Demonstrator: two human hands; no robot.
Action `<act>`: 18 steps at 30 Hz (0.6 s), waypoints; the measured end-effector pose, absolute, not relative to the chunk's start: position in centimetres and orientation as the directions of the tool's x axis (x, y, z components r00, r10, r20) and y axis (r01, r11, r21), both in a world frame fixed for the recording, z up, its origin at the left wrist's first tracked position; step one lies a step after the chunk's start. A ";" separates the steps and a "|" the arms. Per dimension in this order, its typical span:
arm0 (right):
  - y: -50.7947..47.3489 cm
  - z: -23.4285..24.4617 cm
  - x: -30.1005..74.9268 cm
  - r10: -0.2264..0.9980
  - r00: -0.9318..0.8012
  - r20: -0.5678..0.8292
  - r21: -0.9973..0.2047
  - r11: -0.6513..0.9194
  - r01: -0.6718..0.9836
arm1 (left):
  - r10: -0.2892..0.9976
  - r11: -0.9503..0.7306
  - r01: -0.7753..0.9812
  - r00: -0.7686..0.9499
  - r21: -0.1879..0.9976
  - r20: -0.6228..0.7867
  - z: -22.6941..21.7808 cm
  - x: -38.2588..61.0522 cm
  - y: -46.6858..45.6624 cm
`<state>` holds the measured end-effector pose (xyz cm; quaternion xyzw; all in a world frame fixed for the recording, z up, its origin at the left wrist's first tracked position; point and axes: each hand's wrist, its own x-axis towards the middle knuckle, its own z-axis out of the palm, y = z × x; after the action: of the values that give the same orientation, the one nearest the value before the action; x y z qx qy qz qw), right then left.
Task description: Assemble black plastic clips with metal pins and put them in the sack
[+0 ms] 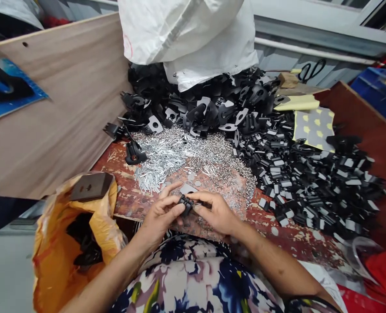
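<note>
Close to the table's front edge, both hands meet on one black plastic part (pixel 186 203) with a knuckled, hinge-like end and a flat, light-reflecting tab pointing away from me. My left hand (pixel 162 213) grips it from the left between thumb and fingers. From the right, my right hand (pixel 218 214) pinches the same part with thumb and forefinger; anything small between those fingertips is hidden. Just beyond lie a pile of thin metal pins (pixel 158 163) and a heap of tiny shiny metal pieces (pixel 222 152), too small to tell apart.
Larger black plastic parts (pixel 196 113) are heaped at the back under a white sack (pixel 186 34). Small black pieces (pixel 297 178) spread across the right. A wooden board (pixel 65 87) walls the left. An orange bag (pixel 55 248) with black parts hangs front left; scissors (pixel 312 71) lie back right.
</note>
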<state>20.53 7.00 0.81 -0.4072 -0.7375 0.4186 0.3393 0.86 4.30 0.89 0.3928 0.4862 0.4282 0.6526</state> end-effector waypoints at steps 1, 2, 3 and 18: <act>8.3 0.9 21.1 0.883 -0.450 0.136 -0.860 0.330 0.389 | 0.944 0.321 -0.180 0.146 0.930 -0.298 0.7 0.7 4.4; 9.7 0.9 21.8 0.898 -0.421 0.125 -0.799 0.343 0.494 | 0.944 0.325 -0.191 0.131 0.926 -0.304 0.5 0.6 4.4; 11.3 0.8 22.3 0.923 -0.359 0.137 -0.706 0.345 0.618 | 0.942 0.333 -0.204 0.119 0.920 -0.315 0.3 0.4 4.4; 8.3 3.4 20.6 0.662 -0.699 0.271 -0.383 0.740 0.553 | 0.949 0.285 -0.020 0.145 0.958 -0.280 -0.7 1.0 5.4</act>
<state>20.59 8.26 3.44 -0.3334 -0.9113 0.1374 0.1989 1.05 5.36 -0.66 0.4470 0.5198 0.3970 0.6103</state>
